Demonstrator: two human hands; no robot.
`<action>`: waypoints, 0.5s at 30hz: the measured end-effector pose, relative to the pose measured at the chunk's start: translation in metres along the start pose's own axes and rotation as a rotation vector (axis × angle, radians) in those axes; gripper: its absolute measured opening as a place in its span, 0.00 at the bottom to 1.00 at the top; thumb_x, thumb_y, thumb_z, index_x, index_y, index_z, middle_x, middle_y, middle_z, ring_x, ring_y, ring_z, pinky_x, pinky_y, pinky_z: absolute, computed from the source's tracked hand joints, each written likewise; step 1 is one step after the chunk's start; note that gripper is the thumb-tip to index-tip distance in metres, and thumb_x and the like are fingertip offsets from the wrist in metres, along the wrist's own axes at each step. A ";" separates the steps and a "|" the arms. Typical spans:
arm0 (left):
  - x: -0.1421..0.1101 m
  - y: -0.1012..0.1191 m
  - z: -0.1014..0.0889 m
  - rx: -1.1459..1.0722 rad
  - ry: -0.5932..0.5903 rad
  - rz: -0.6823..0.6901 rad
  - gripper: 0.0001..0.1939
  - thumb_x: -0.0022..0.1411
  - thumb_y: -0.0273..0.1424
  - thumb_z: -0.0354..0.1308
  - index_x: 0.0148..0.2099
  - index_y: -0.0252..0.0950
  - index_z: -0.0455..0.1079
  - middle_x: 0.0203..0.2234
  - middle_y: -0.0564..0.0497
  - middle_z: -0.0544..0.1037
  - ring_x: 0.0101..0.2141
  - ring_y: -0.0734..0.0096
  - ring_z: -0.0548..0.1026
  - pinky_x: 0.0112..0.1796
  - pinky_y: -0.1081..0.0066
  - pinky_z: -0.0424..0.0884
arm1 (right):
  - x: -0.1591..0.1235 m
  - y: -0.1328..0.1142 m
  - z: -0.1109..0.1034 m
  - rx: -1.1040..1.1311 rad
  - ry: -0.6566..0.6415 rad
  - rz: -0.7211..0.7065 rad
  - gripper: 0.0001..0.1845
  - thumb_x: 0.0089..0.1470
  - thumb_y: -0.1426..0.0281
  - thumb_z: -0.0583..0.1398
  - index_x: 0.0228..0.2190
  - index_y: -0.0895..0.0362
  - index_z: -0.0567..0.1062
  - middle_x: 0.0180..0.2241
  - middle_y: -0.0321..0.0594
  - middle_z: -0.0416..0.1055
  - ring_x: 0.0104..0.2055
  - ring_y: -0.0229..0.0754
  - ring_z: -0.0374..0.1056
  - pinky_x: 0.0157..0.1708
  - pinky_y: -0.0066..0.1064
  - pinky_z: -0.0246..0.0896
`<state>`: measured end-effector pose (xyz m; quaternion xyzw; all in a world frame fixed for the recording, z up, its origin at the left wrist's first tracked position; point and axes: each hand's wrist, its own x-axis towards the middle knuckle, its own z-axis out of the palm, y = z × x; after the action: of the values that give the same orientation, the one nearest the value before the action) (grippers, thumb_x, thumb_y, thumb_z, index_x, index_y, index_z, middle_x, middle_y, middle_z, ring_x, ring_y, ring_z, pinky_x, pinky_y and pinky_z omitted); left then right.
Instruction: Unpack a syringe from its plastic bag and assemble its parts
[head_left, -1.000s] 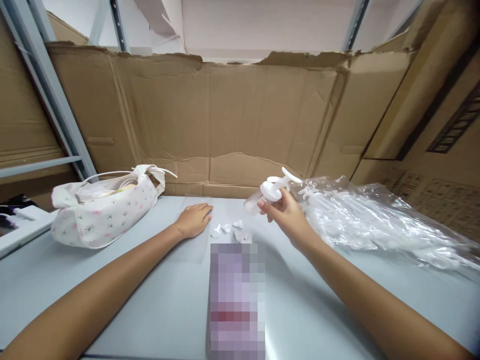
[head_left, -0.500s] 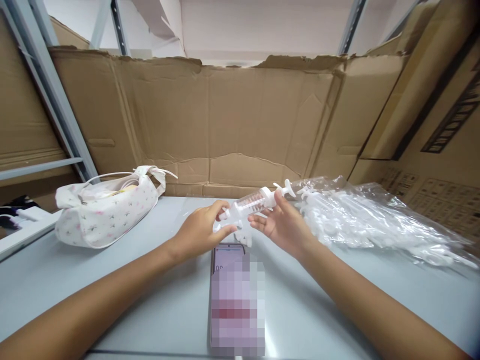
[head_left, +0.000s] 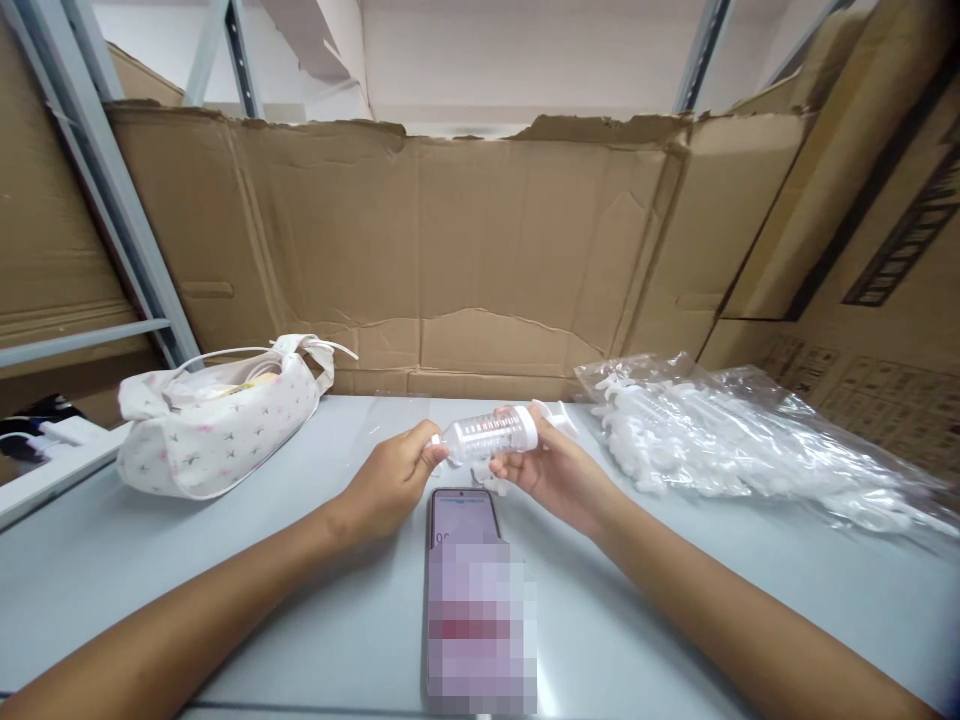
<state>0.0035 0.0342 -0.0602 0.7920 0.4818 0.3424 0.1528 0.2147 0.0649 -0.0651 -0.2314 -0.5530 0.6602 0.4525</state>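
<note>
Here, we hold the syringe (head_left: 491, 434) level above the table (head_left: 300, 600), over the top edge of the phone (head_left: 480, 590). Right hand (head_left: 559, 470) is wrapped around the barrel at its plunger end, fingers closed on it from below and behind. Left hand (head_left: 394, 478) pinches the nozzle end between thumb and fingertips; a small white tip (head_left: 437, 442) seems to sit right at that pinch, though it is too small to say whether it is seated.

Notes on doing this step well, as we judge it:
- Keep the right-hand grip firm and unmoving; it is the anchor. Any twisting should come from the left pinch only.
- Keep the tip in line with the barrel axis before pressing or turning. A tilted start would likely jam or drop the piece.
- The barrel is clear, smooth plastic, so it may slip; grip close to the flange rather than mid-barrel.
- Work low over the table so that a dropped tip lands near the pinch, not on the floor.

Right of the right hand lies the bag (head_left: 742, 440) of further syringes, well apart. Left of the left hand, the pouch (head_left: 217, 430) sits clear of the work.
</note>
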 end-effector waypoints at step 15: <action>0.012 0.007 -0.009 -0.335 0.022 -0.103 0.18 0.63 0.47 0.45 0.36 0.39 0.65 0.21 0.55 0.65 0.24 0.70 0.64 0.28 0.70 0.62 | -0.001 -0.011 -0.005 -0.132 0.000 -0.184 0.18 0.55 0.54 0.54 0.43 0.50 0.66 0.48 0.42 0.69 0.31 0.39 0.69 0.38 0.41 0.64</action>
<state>0.0050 0.0406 -0.0449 0.7259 0.4596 0.4181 0.2950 0.2232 0.0665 -0.0564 -0.2089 -0.6144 0.5780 0.4948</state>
